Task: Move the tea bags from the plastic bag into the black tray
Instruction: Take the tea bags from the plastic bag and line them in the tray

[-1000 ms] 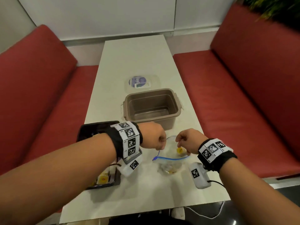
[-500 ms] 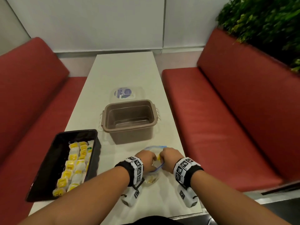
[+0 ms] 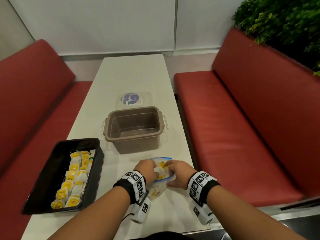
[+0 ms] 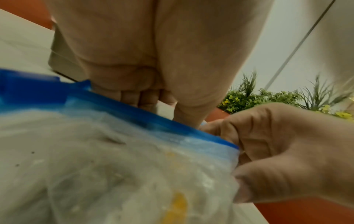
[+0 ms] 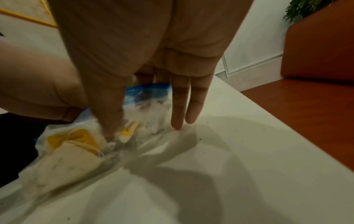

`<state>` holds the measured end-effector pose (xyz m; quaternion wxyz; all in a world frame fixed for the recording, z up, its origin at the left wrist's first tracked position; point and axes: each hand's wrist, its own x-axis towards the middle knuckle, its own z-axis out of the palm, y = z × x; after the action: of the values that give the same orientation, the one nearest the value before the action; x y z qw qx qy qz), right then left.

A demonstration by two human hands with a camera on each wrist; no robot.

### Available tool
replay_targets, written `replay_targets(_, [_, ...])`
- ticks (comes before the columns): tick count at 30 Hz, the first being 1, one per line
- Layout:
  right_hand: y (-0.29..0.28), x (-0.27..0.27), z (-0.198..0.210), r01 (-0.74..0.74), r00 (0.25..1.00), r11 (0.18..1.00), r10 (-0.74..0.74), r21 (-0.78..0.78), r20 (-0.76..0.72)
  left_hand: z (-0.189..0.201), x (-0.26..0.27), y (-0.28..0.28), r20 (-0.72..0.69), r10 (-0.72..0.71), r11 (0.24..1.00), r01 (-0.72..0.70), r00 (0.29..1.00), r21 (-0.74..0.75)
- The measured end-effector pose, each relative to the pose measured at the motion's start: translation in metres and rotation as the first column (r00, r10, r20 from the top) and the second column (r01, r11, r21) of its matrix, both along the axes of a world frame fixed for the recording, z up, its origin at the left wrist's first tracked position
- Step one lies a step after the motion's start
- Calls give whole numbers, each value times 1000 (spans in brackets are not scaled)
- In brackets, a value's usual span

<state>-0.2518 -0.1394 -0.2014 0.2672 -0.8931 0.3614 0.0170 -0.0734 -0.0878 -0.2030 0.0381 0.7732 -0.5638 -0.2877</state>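
A: At the near edge of the white table, what have the two hands got?

B: The plastic bag. The left hand has its fingers curled over the blue zip rim on its own side. The right hand pinches the other side with thumb and forefinger, its two outer fingers straight, their tips down on the tabletop beside the bag. The mouth is pulled open between the two grips.

A: And the tea bags?

B: Several tea bags with yellow tags sit inside, right between the hands and below them in the clear plastic. The right wrist view shows two yellow tags under the thumb, though blurred.

A: Left of the grip?

B: The black tray, near the left forearm, with rows of yellow-tagged tea bags along its right half.

A: Beyond the hands?

B: A brown plastic tub, open, just past the bag. Behind it lies a clear lid with a blue round label.

A: The room?

B: Red padded benches run down both sides of the table. A pale panelled wall closes the far end, and green foliage rises above the right bench back.
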Motion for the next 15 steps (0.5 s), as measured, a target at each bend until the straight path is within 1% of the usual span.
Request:
replay_targets(2, [-1,-3,2,7,1000,1000,-6,14,-30,2,2,-1,-30,45,999,-45,999,-27])
replay_targets(5, [-6,0,3,62,997,998,-62,5,-54,3,4,-1,-129,39,996,-48,991,-72])
replay_targets(7, [-10,4,4,114,988,993,-114,-8,-100,4,5,0,-172,7,998,-18,985,-63])
replay_targets(9, [-12,9,7,144,979,990,-142,-2,-149,4,6,1,-168,-45,998,38,985,-44])
replay_targets(13, [-13,23,8,98,963,995,-92,9,-253,8,8,5,-184,-66,994,49,981,-98])
replay_targets(15, [-13,29,7,89,961,996,-80,21,-265,11,10,7,-198,-54,991,28,979,-134])
